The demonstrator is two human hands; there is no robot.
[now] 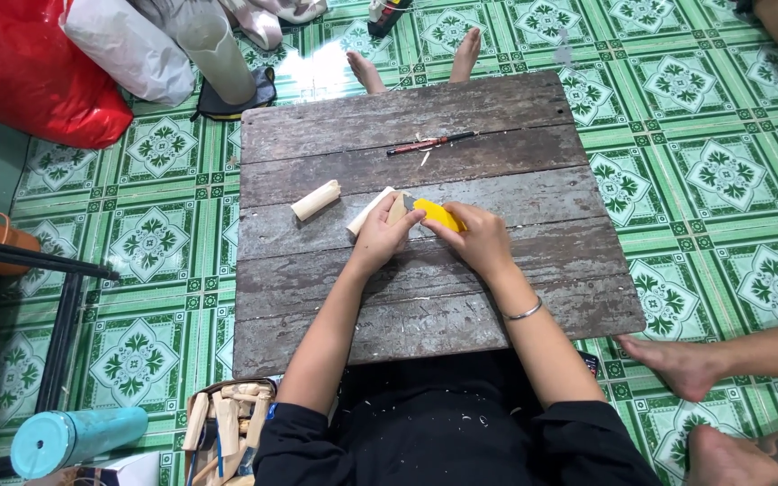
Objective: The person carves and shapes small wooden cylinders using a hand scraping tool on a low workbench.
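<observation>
My left hand grips a pale wooden stick that lies slanted on the weathered wooden board. My right hand holds a yellow utility knife, its blade set against the end of the stick. A second short piece of pale wood lies loose on the board to the left of my hands. Farther back rests a thin red and black pencil.
A container of cut wood pieces stands at my left knee, beside a teal bottle. Another person's bare feet rest at the board's right corner, and two more feet at its far edge. Red bag far left.
</observation>
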